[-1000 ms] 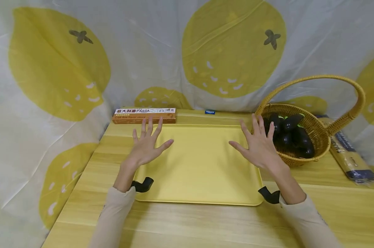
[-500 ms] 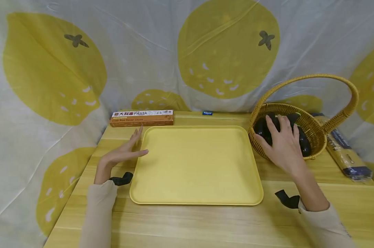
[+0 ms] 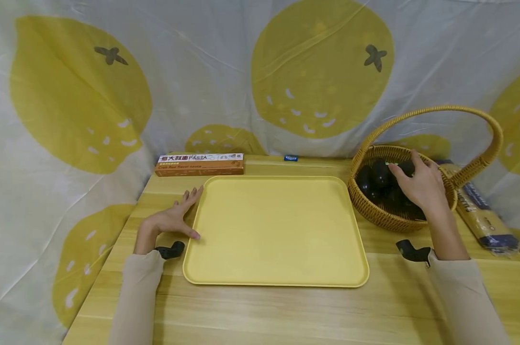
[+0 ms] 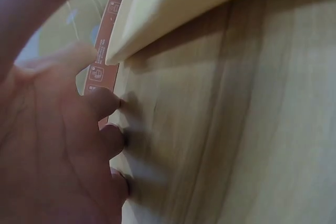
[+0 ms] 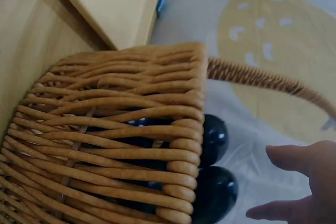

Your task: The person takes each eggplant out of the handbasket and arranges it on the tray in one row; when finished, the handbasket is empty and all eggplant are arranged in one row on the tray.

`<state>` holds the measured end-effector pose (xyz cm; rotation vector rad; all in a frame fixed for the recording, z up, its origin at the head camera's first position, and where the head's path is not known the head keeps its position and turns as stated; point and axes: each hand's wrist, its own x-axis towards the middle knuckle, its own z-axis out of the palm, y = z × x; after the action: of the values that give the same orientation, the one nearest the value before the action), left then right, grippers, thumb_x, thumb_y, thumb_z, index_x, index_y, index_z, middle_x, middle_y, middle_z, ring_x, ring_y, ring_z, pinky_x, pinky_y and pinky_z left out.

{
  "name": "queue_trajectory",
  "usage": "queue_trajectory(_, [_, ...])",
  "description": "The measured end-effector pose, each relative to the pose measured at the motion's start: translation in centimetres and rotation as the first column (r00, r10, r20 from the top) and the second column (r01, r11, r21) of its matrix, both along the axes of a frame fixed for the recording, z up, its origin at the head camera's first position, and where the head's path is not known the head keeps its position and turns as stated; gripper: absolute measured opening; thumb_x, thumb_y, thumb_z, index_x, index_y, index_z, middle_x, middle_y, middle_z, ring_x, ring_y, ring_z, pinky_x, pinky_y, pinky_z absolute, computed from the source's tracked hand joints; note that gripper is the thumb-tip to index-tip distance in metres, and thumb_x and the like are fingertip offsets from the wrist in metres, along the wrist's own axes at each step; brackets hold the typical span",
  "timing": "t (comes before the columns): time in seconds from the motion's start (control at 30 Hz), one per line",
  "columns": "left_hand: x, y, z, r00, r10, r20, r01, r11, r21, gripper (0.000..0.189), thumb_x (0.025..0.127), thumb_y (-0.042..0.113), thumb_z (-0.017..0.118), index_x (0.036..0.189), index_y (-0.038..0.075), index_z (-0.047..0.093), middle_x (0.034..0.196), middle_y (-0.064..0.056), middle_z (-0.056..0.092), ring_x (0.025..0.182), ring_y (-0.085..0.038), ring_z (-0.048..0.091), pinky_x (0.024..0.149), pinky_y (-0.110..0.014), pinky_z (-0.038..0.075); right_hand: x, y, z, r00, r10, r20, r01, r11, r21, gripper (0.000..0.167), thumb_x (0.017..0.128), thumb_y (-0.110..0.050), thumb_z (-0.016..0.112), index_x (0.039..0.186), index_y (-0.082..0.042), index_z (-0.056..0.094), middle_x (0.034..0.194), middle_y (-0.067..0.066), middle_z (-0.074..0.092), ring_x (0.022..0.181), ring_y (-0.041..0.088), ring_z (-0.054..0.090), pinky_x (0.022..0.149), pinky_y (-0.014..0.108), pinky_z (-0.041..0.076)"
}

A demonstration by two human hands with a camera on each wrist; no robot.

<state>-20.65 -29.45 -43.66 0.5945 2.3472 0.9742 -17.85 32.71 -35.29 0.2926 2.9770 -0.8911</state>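
My left hand (image 3: 170, 221) lies at the left edge of the yellow tray (image 3: 277, 230), thumb by the rim. In the left wrist view its fingertips (image 4: 111, 139) are bent toward the tabletop beside the tray's raised edge. Over the wicker basket (image 3: 382, 218), my right hand (image 3: 425, 187) hovers with thumb and forefinger spread. Several glossy black eggplants (image 3: 380, 173) with green caps fill the basket, some hidden by the hand. In the right wrist view, fingers (image 5: 294, 158) stand apart from two eggplant ends (image 5: 215, 195) showing past the rim.
A pasta box (image 3: 199, 164) lies behind the tray's left corner. Near the curtain is a small blue packet (image 3: 290, 158). Right of the basket lies a yellow and blue bag (image 3: 486, 215). The tall basket handle (image 3: 441, 109) arches above the eggplants.
My left hand has moved from above the tray to its left edge. My right hand has gone from over the tray's right side to the basket, then further right across the eggplants.
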Motion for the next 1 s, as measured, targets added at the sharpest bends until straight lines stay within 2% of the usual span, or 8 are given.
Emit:
queue_trajectory(0.1, [-0.1,-0.1,0.1,1.0,-0.016,0.014,0.016,1.0,-0.004,0.143,0.073,0.029,0.095,0.166,0.013,-0.013,0.168,-0.027,-0.027,0.152,-0.05,-0.03,0.119,-0.076,-0.016,-0.9,0.2,-0.4,0.999,-0.031,0.01,0.031,1.0,-0.002,0.095,0.104,-0.067,0.033,0.165,-0.006,-0.005,0.165,0.041,0.001,0.148,0.068,-0.003,0.114,0.084,0.009])
queue_trajectory(0.23, [-0.1,-0.3,0.1,0.999,-0.024,0.048,0.023,1.0,0.007,0.145,0.072,0.026,0.096,0.166,0.013,-0.014,0.166,-0.027,-0.029,0.152,-0.05,-0.031,0.117,-0.078,-0.016,-1.7,0.0,-1.0,0.998,-0.06,0.003,0.06,0.998,0.025,0.095,0.104,-0.067,0.035,0.165,-0.003,0.0,0.163,0.042,0.013,0.146,0.07,0.004,0.119,0.079,0.005])
queue_trajectory(0.37, [0.0,-0.5,-0.1,0.997,-0.027,0.073,0.024,0.999,0.04,0.145,0.071,0.021,0.096,0.166,0.011,-0.014,0.165,-0.028,-0.031,0.151,-0.05,-0.031,0.116,-0.079,-0.015,-1.8,-0.1,-1.4,0.998,-0.056,-0.031,0.059,0.993,0.102,0.092,0.104,-0.063,0.038,0.163,0.002,0.012,0.154,0.046,0.029,0.138,0.07,0.025,0.117,0.077,0.018])
queue_trajectory(0.5, [0.0,-0.7,0.0,0.997,-0.031,0.069,0.028,0.998,0.054,0.145,0.07,0.019,0.096,0.165,0.008,-0.012,0.165,-0.028,-0.031,0.151,-0.049,-0.032,0.116,-0.078,-0.016,-1.6,-0.2,-1.9,0.995,-0.054,-0.082,0.065,0.988,0.143,0.084,0.106,-0.056,0.042,0.16,0.007,0.025,0.135,0.047,0.05,0.129,0.068,0.037,0.107,0.075,0.033])
queue_trajectory(0.67, [0.0,-0.6,0.2,0.996,-0.039,0.074,0.035,0.998,0.054,0.144,0.071,0.018,0.096,0.165,0.006,-0.012,0.165,-0.027,-0.033,0.151,-0.048,-0.034,0.116,-0.077,-0.018,-1.2,-0.1,-2.2,0.99,-0.084,-0.117,0.097,0.989,0.109,0.079,0.107,-0.05,0.045,0.157,0.008,0.029,0.134,0.045,0.052,0.12,0.064,0.044,0.099,0.068,0.039])
queue_trajectory(0.77, [-0.1,-0.6,0.2,0.996,-0.043,0.079,0.039,0.998,0.049,0.143,0.071,0.019,0.096,0.165,0.005,-0.012,0.165,-0.026,-0.033,0.15,-0.048,-0.034,0.117,-0.076,-0.019,-0.9,0.2,-2.2,0.99,-0.095,-0.107,0.103,0.992,0.073,0.078,0.107,-0.048,0.046,0.158,0.008,0.027,0.148,0.043,0.043,0.127,0.066,0.039,0.105,0.07,0.035])
queue_trajectory(0.9, [-0.2,-0.5,0.1,0.996,-0.039,0.085,0.035,0.998,0.043,0.143,0.071,0.019,0.096,0.165,0.007,-0.012,0.165,-0.024,-0.033,0.151,-0.047,-0.035,0.117,-0.076,-0.019,-0.7,0.6,-2.0,0.991,-0.095,-0.09,0.1,0.994,0.048,0.077,0.107,-0.046,0.046,0.159,0.006,0.023,0.153,0.044,0.033,0.137,0.069,0.027,0.11,0.075,0.027])
queue_trajectory(1.0, [-0.2,-0.6,0.1,0.995,-0.035,0.09,0.031,0.999,0.038,0.143,0.071,0.019,0.096,0.165,0.008,-0.012,0.165,-0.024,-0.034,0.151,-0.047,-0.035,0.117,-0.076,-0.019,-0.4,1.0,-1.9,0.993,-0.085,-0.083,0.088,0.996,0.034,0.077,0.107,-0.045,0.046,0.16,0.005,0.02,0.153,0.045,0.032,0.139,0.069,0.024,0.114,0.076,0.023])
